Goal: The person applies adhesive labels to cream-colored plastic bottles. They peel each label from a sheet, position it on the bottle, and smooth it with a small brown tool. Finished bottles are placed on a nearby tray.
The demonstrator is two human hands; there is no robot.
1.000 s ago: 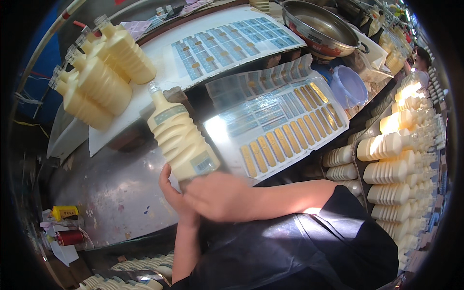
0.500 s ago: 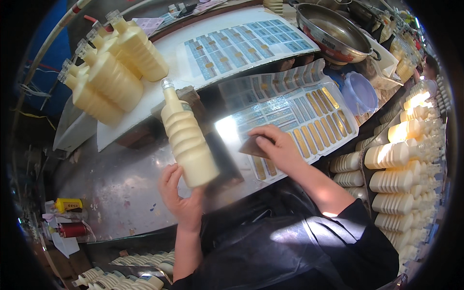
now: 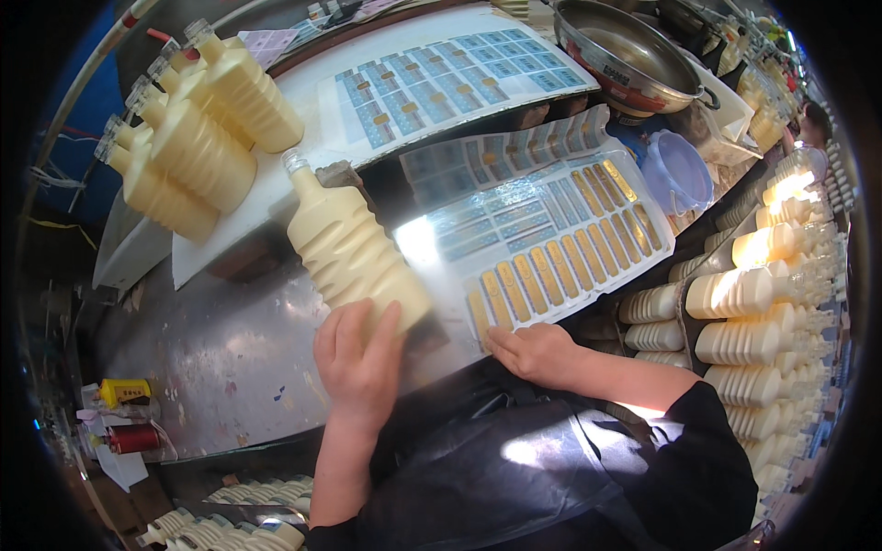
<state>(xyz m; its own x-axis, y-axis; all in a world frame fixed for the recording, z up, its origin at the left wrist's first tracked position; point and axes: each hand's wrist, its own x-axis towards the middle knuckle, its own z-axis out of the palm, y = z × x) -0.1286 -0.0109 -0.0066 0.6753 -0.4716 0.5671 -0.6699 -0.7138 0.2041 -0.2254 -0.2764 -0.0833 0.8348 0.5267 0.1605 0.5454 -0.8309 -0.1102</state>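
A cream ribbed plastic bottle (image 3: 354,243) with a clear threaded neck leans up and to the left over the metal worktop. My left hand (image 3: 358,363) is closed round its base, fingers across the lower front. At the near left corner of the label sheet (image 3: 514,216), my right hand (image 3: 533,354) is pinched at the lower end of the leftmost gold label (image 3: 479,317). Its fingertips cover that end, so whether the label has lifted cannot be told. Rows of gold strips and blue labels lie on the sheet.
Several cream bottles (image 3: 188,138) stand at the far left on a white board (image 3: 331,151). Another blue label sheet (image 3: 432,83) lies behind. A metal pan (image 3: 634,55) and lilac bucket (image 3: 678,174) are at the far right. Stacked bottles (image 3: 735,344) line the right side.
My right hand has moved down to the sheet's near corner; the dark flat piece it held no longer shows. My left hand has turned the bottle so its broad side faces up.
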